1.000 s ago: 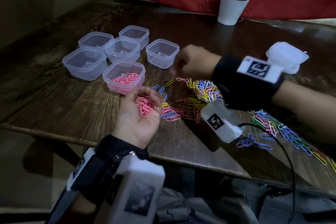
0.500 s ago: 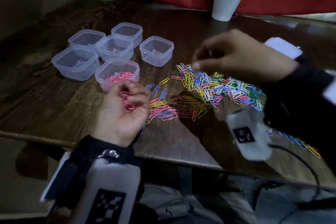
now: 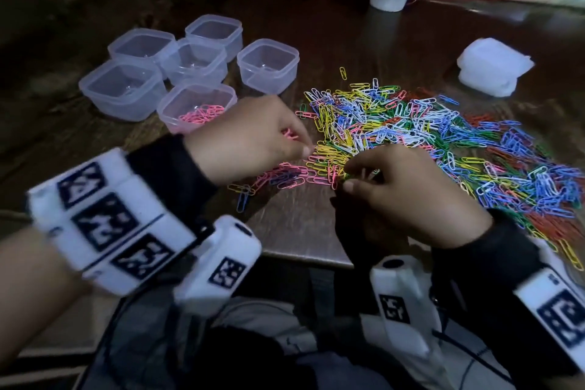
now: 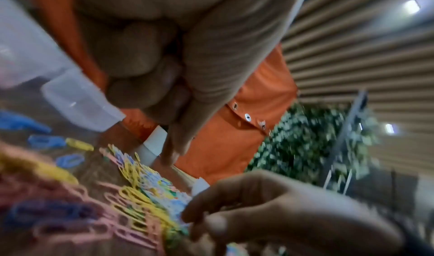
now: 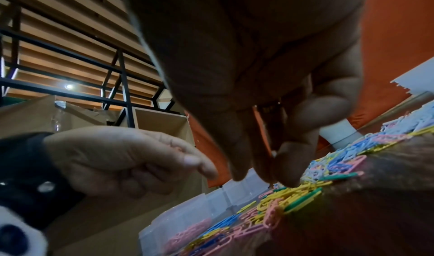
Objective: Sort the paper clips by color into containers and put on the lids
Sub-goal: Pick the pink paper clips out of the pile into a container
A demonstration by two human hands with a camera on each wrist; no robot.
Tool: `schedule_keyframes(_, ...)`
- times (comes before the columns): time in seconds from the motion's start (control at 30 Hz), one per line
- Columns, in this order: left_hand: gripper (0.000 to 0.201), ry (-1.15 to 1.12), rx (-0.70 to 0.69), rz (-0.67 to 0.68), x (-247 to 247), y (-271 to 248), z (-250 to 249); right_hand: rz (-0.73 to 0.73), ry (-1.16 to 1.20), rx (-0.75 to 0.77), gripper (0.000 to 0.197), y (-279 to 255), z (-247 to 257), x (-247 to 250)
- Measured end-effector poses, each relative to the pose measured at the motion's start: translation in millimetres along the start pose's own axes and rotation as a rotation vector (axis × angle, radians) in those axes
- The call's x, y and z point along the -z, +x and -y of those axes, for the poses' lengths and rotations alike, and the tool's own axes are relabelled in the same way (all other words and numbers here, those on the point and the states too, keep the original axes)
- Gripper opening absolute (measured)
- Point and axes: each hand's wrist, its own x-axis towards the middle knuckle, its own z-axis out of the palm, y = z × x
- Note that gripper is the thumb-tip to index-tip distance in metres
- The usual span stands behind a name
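Both hands work at the near edge of the paper clip pile (image 3: 411,136) on the bench (image 3: 300,225). The left hand (image 3: 250,139) has its fingers curled around pink clips (image 3: 289,133) (only a few show). The right hand (image 3: 408,193) pinches downward into yellow clips; what it holds I cannot tell. One tub (image 3: 196,106) holds pink clips; five others (image 3: 126,89) stand beside it.

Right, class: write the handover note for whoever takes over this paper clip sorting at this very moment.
Left hand: fingers curled round pink clips, fingertips at the mixed pile.
Right hand: picking at the pile's near edge; whether it grips a clip can't be told.
Done: some pink clips lie in the nearest container.
Left: five containers hold no clips; most colours unsorted; the lids sit stacked at far right, none on.
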Motion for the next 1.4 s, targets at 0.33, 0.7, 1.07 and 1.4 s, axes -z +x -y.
schedule_keyframes(0.33, 0.024, 0.611, -0.032, 0.190, -12, 30, -7, -0.046, 0.168, 0.036, 0.019, -5, -12, 8)
schedule_keyframes(0.7, 0.013, 0.126, 0.190, 0.393, -7, 48, -1, -0.139, 0.455, 0.068, 0.011, 2, -20, -2)
schedule_keyframes(1.07, 0.022, -0.570, 0.293, 0.429, 5, 43, -5, 0.003, 1.012, 0.004, 0.014, 13, 0, -12)
schedule_keyframes(1.4, 0.017, -0.256, 0.051, 0.137, -9, 36, -30, 0.188, 1.650, -0.214, 0.054, 28, 7, -2)
